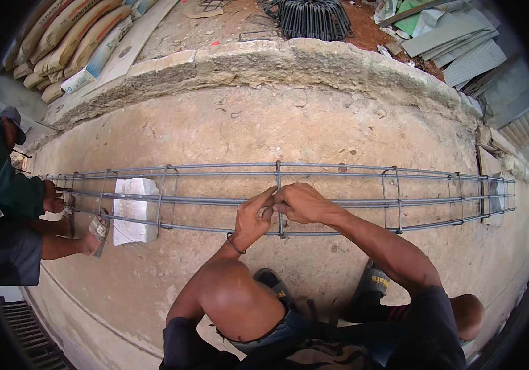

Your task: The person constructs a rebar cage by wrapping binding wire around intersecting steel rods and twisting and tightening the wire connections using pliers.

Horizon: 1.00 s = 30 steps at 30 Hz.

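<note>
A long rebar cage of ribbed steel bars and square stirrups runs across in front of me, raised off the concrete floor. Both my hands meet at its middle stirrup, where it crosses the lengthwise bars. My left hand grips there from the left, thumb and fingers pinched close to the crossing. From the right, my right hand has its fingers curled at the same spot, thumb near the left thumb. Any thin wire between the fingertips is too small to make out.
A white block sits under the cage at left, another block at right. At far left a co-worker holds the cage's end. Beyond a rough concrete ledge lie bundled stirrups, cement bags and stacked panels.
</note>
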Available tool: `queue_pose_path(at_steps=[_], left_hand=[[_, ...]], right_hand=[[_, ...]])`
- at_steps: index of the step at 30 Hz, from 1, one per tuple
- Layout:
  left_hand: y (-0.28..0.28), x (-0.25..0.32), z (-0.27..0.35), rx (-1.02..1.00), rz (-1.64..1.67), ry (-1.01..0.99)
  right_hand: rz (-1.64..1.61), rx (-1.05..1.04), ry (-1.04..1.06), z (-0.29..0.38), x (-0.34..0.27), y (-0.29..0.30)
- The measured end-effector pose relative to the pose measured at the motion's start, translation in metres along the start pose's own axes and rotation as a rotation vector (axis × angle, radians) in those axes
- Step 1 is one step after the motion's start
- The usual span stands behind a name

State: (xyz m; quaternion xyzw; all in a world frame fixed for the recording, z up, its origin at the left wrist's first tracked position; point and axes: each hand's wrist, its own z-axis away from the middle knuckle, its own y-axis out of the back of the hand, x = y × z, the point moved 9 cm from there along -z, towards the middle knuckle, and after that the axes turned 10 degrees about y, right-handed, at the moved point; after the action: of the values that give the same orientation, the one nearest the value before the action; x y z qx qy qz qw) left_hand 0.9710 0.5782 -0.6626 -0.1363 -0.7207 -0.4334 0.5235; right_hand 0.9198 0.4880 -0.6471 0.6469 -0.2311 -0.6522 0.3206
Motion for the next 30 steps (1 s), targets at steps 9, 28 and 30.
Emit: queue_pose_path(at_steps=[9, 28, 30], left_hand=[[-0.01, -0.016, -0.021, -0.122, -0.138, 0.168], [-0.063, 0.02, -0.063, -0.804, -0.295, 0.276], [-0.056, 0.011, -0.062, -0.725, -0.355, 0.312]], right_hand=[[0.306, -0.101, 0.07, -0.022, -0.009, 0.054], [0.134, 0.429, -1.297, 0.708, 0.156, -0.061], [0.198, 0.399, -1.339, 0.712, 0.167, -0.065]])
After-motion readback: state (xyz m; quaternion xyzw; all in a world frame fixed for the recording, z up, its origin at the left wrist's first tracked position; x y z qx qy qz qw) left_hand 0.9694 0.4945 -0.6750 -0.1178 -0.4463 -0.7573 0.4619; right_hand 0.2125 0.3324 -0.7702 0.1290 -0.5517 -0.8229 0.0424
